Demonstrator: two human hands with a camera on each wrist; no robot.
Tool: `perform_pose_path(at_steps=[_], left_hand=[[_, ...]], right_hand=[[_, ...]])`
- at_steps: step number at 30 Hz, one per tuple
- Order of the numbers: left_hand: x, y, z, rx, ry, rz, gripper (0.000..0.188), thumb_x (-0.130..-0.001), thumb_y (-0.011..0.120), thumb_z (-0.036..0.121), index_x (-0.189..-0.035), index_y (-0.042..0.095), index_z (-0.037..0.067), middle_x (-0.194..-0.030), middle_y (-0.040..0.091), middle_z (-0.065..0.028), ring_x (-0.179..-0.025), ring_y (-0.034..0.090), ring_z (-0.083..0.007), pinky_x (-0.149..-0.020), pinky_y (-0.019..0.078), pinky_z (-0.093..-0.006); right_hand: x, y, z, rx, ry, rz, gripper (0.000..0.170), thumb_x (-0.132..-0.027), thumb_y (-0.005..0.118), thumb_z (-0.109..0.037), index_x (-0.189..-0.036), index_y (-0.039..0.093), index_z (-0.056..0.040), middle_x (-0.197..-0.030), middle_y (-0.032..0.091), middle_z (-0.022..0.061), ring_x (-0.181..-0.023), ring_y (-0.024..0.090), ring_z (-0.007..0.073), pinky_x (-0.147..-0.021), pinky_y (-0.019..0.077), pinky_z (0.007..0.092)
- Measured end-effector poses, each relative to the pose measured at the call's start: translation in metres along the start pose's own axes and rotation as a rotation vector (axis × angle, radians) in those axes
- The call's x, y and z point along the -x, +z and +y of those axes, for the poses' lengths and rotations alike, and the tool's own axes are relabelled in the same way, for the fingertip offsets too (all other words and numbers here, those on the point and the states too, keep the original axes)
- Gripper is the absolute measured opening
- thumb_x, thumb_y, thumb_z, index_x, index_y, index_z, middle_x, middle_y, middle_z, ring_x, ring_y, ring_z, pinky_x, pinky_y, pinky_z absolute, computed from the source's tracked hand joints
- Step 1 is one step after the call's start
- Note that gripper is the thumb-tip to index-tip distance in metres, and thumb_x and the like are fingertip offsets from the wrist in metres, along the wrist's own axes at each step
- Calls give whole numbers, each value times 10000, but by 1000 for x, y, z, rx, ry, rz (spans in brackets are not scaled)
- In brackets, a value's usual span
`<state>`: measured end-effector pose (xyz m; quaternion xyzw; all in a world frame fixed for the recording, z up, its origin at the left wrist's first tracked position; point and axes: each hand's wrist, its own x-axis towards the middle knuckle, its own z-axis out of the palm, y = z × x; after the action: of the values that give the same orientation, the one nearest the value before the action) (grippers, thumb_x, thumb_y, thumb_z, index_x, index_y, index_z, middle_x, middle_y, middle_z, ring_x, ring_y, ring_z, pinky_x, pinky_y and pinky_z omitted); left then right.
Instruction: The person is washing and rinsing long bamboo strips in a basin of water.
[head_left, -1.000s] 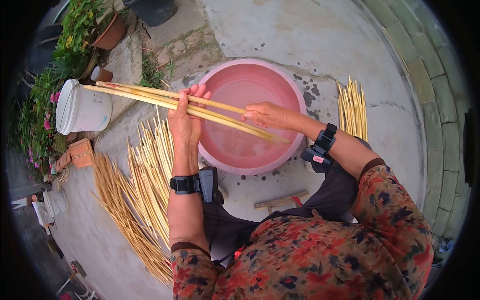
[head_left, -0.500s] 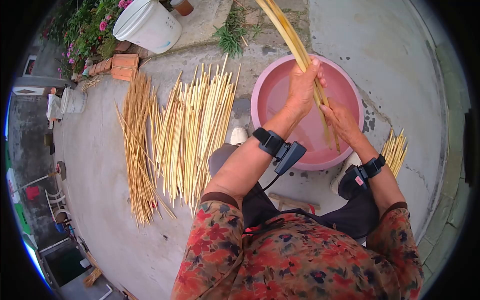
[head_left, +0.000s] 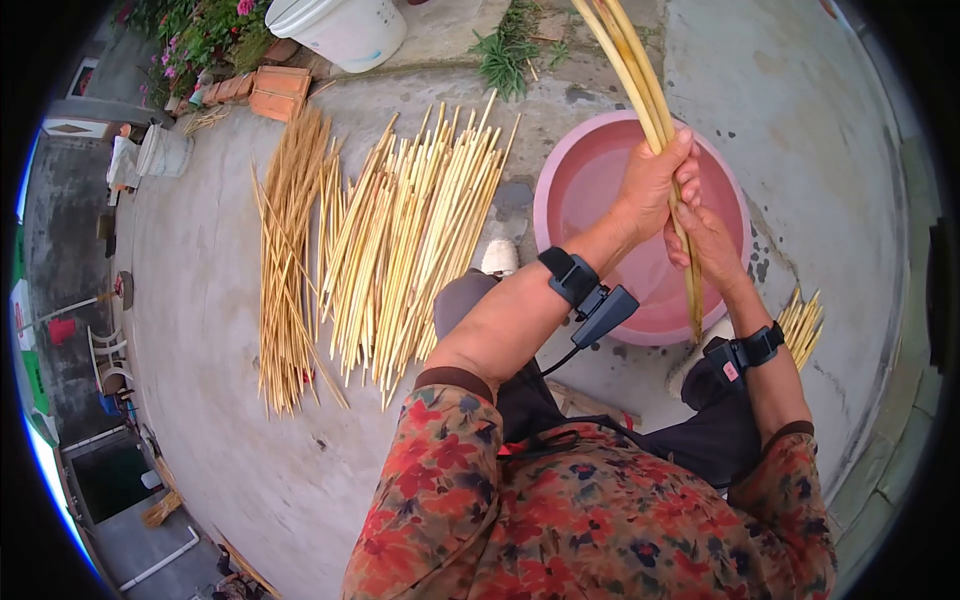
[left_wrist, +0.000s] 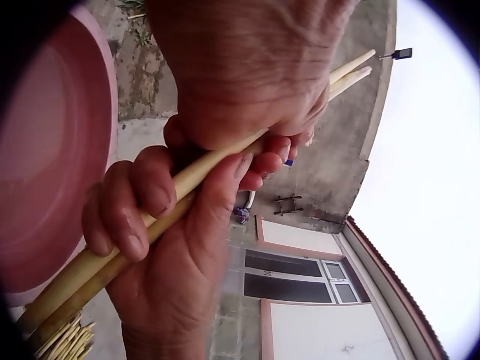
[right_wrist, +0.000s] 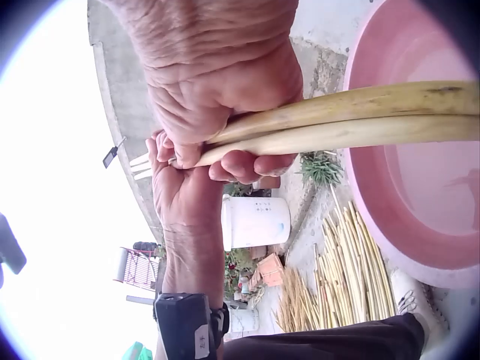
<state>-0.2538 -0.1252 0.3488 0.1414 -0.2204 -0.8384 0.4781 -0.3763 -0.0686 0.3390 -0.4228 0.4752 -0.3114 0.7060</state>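
My left hand (head_left: 658, 182) grips a few long, pale yellow stalks (head_left: 640, 75), smooth and slightly brown in places. Right below it my right hand (head_left: 708, 243) holds the same stalks, fingers curled round them. The two hands touch or overlap in both wrist views. Above the hands the stalks run out of the head view's top edge; their lower ends hang over the near rim of a pink basin (head_left: 545, 205) with shallow water in it. In the right wrist view, the stalks (right_wrist: 360, 112) lie side by side in front of the basin.
A broad spread of pale stalks (head_left: 410, 240) and a thinner brown bundle (head_left: 285, 270) lie on the concrete to the left. A smaller bundle (head_left: 800, 325) is at the right. A white bucket (head_left: 345, 40) and orange bricks (head_left: 280, 92) stand beyond. My shoe (head_left: 499, 257) is beside the basin.
The stalks have swung from pointing left to pointing away from me. My right hand has come up close against the left. The head view has turned left, shifting the basin rightward.
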Motion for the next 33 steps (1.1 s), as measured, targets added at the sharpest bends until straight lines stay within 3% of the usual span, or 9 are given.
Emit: perform_pose_path(at_steps=[6,8,10,11,14,22,25,30,33], left_hand=[[3,3,9,-22,27,115,247,-880,470,289,-793,414,66,-570,327,14,-488,356,-102,-482,366,-252],[-9,-24,42,-11,207,255,227,-899,427,279,-789,399,83,-574,316,22,-493,324,-101,-494,352,-260],[-9,-24,46,9,191,289,241,-907,407,277,-764,391,84,-568,329,11,-487,337,-109,-494,363,-273],[-10,-35,47,-8,171,306,243,-903,415,281,-763,390,83,-581,337,10,-498,344,-114,-499,361,-284],[-15,-45,59,-23,240,309,229,-889,448,286,-779,405,90,-599,323,19,-514,316,-102,-513,345,-273],[-20,-56,59,-14,202,219,178,-900,426,228,-835,440,63,-630,363,4,-580,364,-119,-596,373,-285],[-21,-55,62,-8,177,243,152,-901,405,165,-949,456,29,-707,414,-24,-670,421,-155,-750,410,-332],[-23,-50,59,-7,166,168,180,-901,406,170,-998,452,25,-748,436,-35,-708,439,-164,-761,416,-341],[-19,-11,54,-59,168,399,183,-901,406,175,-997,454,27,-778,457,-41,-737,451,-167,-760,417,-344]], right_hand=[[7,18,-2,144,-152,119,340,-891,414,-364,-968,472,-39,-595,394,-11,-444,362,48,-420,318,176],[15,1,22,195,9,-7,356,-893,408,-361,-1031,482,-40,-612,387,-15,-452,350,43,-419,310,177],[21,-6,22,141,46,-52,357,-896,399,-363,-1020,495,-43,-618,383,-18,-458,351,45,-424,312,183],[32,-18,18,145,65,54,357,-896,399,-363,-1020,495,-43,-618,383,-18,-458,351,45,-424,312,183],[29,-22,24,177,96,-112,350,-913,359,-331,-1036,489,-30,-607,356,-30,-457,340,41,-446,322,178],[52,-29,14,-44,93,-36,373,-914,340,-340,-1006,492,-13,-801,594,63,-568,554,76,-483,424,184],[53,-34,16,51,63,-78,345,-910,355,-321,-963,492,-9,-783,595,69,-544,560,87,-463,445,191],[54,-36,20,-21,141,-132,288,-899,401,-278,-952,492,-10,-753,599,79,-538,582,107,-462,463,206],[58,-33,17,-126,160,-114,267,-894,421,-262,-948,492,-11,-742,600,82,-538,592,113,-452,454,199]])
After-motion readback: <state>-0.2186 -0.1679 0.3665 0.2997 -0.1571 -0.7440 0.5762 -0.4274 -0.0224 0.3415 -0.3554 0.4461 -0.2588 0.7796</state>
